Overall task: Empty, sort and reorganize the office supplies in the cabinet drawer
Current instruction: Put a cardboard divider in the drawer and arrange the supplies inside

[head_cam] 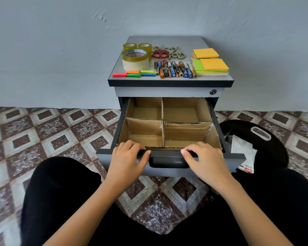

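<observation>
Beneath curled fingers: drawer rim.

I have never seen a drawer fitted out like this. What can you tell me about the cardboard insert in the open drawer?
The cardboard insert is a brown corrugated tray, seemingly handmade, lining the pulled-out drawer. Upright cardboard walls split it into four compartments, two behind and two in front, and nothing shows in any of them. The right front divider leans and looks creased, with a ragged edge. The left hand and right hand grip the drawer's front edge, fingers curled over beside the insert's front wall.
</observation>
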Demonstrator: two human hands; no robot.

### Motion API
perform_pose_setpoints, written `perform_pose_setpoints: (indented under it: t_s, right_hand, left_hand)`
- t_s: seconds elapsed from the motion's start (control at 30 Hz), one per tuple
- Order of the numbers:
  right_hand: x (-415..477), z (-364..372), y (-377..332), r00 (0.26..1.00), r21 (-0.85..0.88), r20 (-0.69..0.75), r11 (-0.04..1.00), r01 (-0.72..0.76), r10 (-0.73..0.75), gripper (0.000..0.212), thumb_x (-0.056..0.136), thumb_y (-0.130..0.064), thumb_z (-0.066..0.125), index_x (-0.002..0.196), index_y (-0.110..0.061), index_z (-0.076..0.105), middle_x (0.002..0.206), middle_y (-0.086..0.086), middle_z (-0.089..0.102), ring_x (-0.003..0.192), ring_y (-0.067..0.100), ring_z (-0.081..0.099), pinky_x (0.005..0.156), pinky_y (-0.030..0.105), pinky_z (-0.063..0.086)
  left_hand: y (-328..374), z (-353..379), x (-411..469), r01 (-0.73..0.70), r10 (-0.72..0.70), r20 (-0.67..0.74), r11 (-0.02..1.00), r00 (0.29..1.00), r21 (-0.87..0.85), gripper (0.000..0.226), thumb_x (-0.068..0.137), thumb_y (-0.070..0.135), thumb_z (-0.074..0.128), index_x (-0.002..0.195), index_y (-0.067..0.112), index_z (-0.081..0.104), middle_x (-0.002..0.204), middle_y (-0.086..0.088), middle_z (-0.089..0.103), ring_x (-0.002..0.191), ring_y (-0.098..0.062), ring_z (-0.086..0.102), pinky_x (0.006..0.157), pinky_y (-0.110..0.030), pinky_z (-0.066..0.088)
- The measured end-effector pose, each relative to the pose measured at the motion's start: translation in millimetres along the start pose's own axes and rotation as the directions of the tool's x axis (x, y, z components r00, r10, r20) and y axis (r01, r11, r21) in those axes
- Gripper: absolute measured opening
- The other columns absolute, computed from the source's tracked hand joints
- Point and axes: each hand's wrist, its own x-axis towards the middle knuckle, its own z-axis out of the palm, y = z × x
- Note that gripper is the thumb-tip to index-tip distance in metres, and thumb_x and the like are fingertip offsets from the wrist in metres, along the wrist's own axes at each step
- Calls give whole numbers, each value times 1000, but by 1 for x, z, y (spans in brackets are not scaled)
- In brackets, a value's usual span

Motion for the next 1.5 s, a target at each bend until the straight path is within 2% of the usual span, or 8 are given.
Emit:
perform_pose_setpoints:
  t_s: [0.27,0.57,1.03,1.2,1.3,1.43,1.5]
  right_hand:
    - [-24,-1,-5,1000,-22,27,1000,-8,9,30,96,-45,39,110,-33,62,110,-14,59,109,10,50,93,32,27]
    - [-33,1,-6,1000,-21,6,1000,-9,9,28,95,-45,40,105,-32,63,103,-13,60,104,9,52,81,28,23]
    - [-34,1,-8,999,6,9,999,-50,50,28,95,-45,42,96,-28,64,92,-12,59,97,9,52,81,30,24]
    - [-35,1,-8,999,6,5,999,-44,44,27,95,-44,42,94,-27,64,90,-11,59,95,10,52,84,32,29]
    - [-33,0,-8,1000,48,2,999,-20,20,27,94,-41,45,94,-25,66,88,-13,60,93,10,55,87,36,40]
    - [-25,-5,-10,1000,97,-20,995,16,-14,25,94,-38,47,93,-22,66,84,-12,60,87,9,57,79,34,47]
    - [-16,-9,-13,999,100,-41,994,39,-35,24,94,-37,48,93,-22,66,86,-10,62,85,8,58,76,30,48]
  left_hand:
    - [4,-7,-21,3,-3,-28,1000,1000,-15,37,83,45,44,81,16,67,80,2,60,73,-24,59,70,-30,39]
    - [7,-10,-32,3,-3,-25,1000,1000,-5,33,83,45,45,80,19,66,80,5,58,74,-21,58,70,-29,36]
    - [9,-15,-36,25,-25,1,999,1000,-23,32,82,46,45,79,20,64,80,7,57,74,-20,57,70,-29,34]
    - [8,-16,-36,45,-44,36,999,998,-24,33,83,47,44,81,22,65,82,9,58,76,-19,57,71,-29,34]
    - [9,-18,-35,50,-47,65,998,997,-49,34,83,48,42,87,23,65,87,9,58,80,-19,59,73,-30,34]
    - [12,-24,-24,79,-72,62,990,995,-114,38,84,49,40,94,22,65,93,8,59,87,-19,60,74,-33,38]
    - [11,-26,-15,74,-67,52,987,996,-145,40,85,48,40,96,19,66,94,6,60,86,-20,60,74,-37,45]
